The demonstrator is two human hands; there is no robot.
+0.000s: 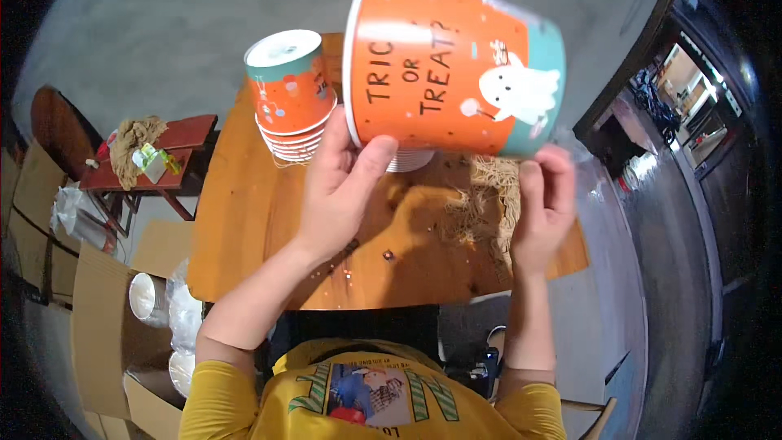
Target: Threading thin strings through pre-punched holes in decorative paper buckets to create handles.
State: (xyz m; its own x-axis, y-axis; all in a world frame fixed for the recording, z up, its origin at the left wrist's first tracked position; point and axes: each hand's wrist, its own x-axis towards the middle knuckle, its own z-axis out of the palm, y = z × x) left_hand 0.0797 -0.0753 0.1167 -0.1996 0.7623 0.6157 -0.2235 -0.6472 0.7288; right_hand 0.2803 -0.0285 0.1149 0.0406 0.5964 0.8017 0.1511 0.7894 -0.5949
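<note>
Orange paper bucket (456,65), ghost-printed, held sideways above surface (244,220): left hand (342,179) pinching its rim, right hand (542,208) spread at base. Stack of matching buckets (292,98) upturned beyond; straw-coloured fibre (489,195) unpacked.

workshop | concrete floor (163,24) | cardboard boxes (98,318) | stacked paper cups (292,98)

shirt: yellow, sleeves pushed up past elbows | chest: colourful print, green striped shapes | forearms: bare
</note>
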